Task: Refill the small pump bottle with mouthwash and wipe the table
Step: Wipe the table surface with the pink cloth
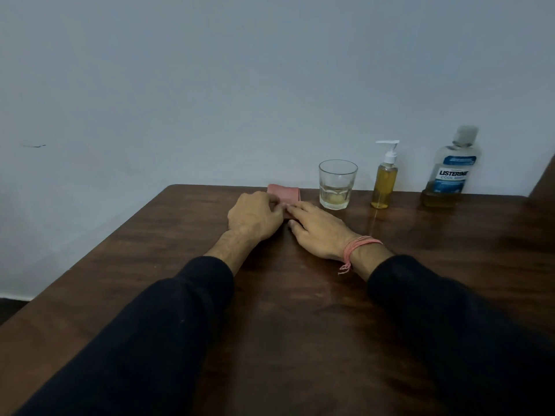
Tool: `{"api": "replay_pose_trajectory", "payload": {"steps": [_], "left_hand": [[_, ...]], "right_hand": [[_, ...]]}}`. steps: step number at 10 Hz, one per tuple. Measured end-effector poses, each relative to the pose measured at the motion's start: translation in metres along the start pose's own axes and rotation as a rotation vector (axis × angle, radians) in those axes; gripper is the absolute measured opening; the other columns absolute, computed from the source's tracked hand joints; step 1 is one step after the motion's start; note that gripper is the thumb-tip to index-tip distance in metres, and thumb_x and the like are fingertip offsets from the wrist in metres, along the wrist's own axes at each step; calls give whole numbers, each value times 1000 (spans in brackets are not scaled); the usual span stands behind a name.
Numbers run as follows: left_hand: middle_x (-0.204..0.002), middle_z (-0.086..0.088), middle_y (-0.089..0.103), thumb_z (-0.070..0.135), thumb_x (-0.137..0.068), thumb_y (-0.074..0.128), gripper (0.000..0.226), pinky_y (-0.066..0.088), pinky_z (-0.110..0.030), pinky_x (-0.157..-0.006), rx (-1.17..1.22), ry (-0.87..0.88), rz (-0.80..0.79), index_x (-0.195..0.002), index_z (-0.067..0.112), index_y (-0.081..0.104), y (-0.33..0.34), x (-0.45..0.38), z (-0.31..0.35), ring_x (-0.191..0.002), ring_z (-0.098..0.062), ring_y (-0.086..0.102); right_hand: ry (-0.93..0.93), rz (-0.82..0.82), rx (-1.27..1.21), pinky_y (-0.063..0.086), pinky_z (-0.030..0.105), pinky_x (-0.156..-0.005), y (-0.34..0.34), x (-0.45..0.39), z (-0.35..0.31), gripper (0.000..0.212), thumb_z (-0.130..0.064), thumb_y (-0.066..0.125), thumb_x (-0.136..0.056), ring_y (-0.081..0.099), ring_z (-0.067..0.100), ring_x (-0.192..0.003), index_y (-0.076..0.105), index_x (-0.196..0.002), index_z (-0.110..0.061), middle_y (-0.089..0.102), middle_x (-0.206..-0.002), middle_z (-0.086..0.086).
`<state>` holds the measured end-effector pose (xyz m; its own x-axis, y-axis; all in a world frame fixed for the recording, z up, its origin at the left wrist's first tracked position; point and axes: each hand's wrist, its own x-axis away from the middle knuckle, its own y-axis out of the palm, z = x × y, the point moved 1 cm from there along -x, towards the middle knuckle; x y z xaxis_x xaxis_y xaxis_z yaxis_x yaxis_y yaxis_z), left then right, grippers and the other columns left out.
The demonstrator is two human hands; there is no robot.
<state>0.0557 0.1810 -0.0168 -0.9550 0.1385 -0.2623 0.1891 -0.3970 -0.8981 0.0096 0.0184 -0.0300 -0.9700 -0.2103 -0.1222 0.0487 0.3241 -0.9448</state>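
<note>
A dark wooden bench (pixel 300 310) is seen from above, set against a pale blue-grey wall (pixel 210 85). Both hands are laid on a folded pink cloth (pixel 285 192) near the far edge of the bench. The left hand (pixel 255 219) is curled, its fingertips pinched onto the near part of the cloth. The right hand (pixel 321 231) is spread flat, its fingers pressed on the cloth beside the left fingertips; nothing is clasped in it. A pink thread band (pixel 357 249) is worn on the right wrist, and both arms are covered by dark sleeves (pixel 150 340).

To the right of the cloth a clear glass (pixel 338 184) is stood upright, with a little pale liquid at its bottom. Just beyond it to the right, the small pump bottle (pixel 385 181) is placed upright, filled with yellow liquid almost to its white pump. Further right, near the wall, the mouthwash bottle (pixel 452 169) is stood capped, with amber liquid low in it.
</note>
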Motion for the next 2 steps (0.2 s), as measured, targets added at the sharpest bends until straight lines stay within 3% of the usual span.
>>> {"api": "replay_pose_trajectory", "payload": {"steps": [1, 2], "left_hand": [[-166, 0, 64, 44, -117, 58, 53, 56, -47, -114, 67, 12, -32, -166, 26, 59, -7, 37, 10, -149, -27, 64], [-167, 1, 64, 42, -117, 59, 52, 54, -47, -119, 136, 26, 29, -165, 23, 59, -16, 68, 12, -150, -25, 63]], "right_hand": [[22, 61, -134, 34, 41, -132, -10, 29, -6, 56, -34, 50, -116, 39, 24, -162, 40, -170, -19, 34, -178, 0], [38, 113, -131, 38, 41, -129, -22, 61, -6, 55, -38, 53, -115, 43, 22, -160, 45, -167, -20, 39, -175, -1]]}}
